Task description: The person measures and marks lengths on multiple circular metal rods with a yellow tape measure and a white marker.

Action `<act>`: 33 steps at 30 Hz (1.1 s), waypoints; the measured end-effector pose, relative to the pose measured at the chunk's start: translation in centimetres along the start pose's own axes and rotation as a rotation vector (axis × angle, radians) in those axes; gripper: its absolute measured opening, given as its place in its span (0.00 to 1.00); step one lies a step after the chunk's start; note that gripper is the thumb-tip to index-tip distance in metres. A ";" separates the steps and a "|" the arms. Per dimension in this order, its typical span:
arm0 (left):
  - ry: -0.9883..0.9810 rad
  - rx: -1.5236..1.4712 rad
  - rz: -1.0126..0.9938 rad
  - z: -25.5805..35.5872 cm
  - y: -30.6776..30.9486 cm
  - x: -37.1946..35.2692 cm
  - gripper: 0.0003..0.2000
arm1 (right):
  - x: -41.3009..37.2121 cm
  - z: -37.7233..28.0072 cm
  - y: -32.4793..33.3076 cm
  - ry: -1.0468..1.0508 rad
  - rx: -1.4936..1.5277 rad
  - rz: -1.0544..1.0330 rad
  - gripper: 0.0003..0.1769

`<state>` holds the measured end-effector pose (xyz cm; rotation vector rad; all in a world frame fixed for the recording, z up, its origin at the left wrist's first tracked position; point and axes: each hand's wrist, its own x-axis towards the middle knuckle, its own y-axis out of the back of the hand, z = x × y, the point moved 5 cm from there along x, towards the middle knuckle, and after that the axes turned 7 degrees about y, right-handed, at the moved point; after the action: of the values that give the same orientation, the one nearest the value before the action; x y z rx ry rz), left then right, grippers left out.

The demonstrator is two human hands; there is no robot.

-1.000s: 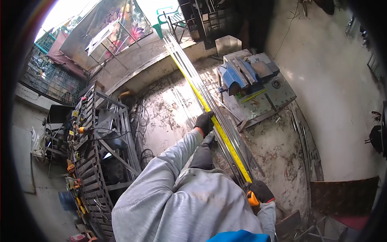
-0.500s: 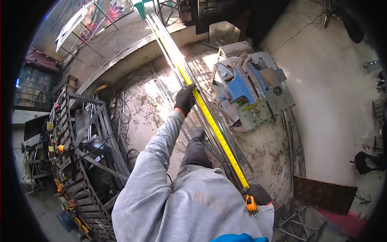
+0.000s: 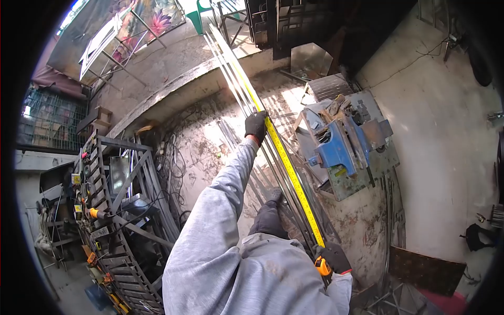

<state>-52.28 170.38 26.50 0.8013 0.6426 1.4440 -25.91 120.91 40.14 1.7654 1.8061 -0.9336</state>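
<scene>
Left hand [image 3: 256, 125]: in a black glove, arm stretched far out, set down on the yellow tape [image 3: 291, 178] where it lay along the metal bars [image 3: 236, 68].
Left fingers: bent down and close together, gripping the tape at its far end; whether they pinched it or only pressed it could not be told.
Right hand [image 3: 332, 257]: also in a black glove, low and close to the body, just beside the bars.
Right fingers: wrapped around the orange tape case [image 3: 322, 266], closed on it.
Tape: pulled out straight from the case to the left hand, lying on top of the bars along their length.
Bars: a bundle of long thin pieces on the stained concrete floor [image 3: 210, 147], running on towards the sunlit doorway.
Blue machine [image 3: 336, 149]: on a metal plate on the floor, just right of the bars.
Metal rack [image 3: 115, 199]: left of the person, with tools and cables on it.
</scene>
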 end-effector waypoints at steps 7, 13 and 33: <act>0.132 -0.447 0.000 -9.3 -2.3 11.7 0.06 | -5.1 1.8 2.1 -0.119 -0.014 0.052 0.10; 0.109 -0.283 0.057 -9.3 -2.7 12.6 0.07 | 4.9 -2.3 0.1 0.085 -0.029 0.030 0.09; 0.202 -0.256 -0.016 -7.9 -1.8 16.6 0.06 | 16.9 -10.9 -3.5 0.088 -0.125 0.086 0.08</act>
<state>-56.79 187.63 21.79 0.4535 0.5983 1.5677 -29.23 140.58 35.78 1.8152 1.7852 -0.7033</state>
